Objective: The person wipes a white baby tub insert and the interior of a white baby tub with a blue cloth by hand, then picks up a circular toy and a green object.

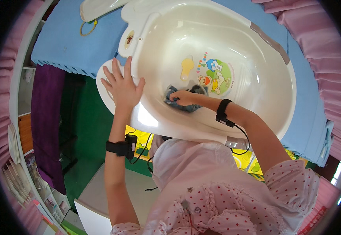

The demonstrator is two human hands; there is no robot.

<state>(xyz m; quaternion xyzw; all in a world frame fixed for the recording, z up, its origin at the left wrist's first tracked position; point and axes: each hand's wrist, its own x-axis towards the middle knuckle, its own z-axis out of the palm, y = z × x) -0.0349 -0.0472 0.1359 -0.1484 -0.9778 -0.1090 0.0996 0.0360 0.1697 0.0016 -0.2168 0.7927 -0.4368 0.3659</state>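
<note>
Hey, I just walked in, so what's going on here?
A person is working at a white baby bath set on a blue cover. Their right hand grips a bunched, grey-blue cloth against the inside of the bath, while the left hand is spread on the rim.

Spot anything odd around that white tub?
Nothing looks spilled or damaged. One oddity: black cables trail from both forearm bands, unusual wear while the right hand holds a bluish cloth in the tub.
</note>
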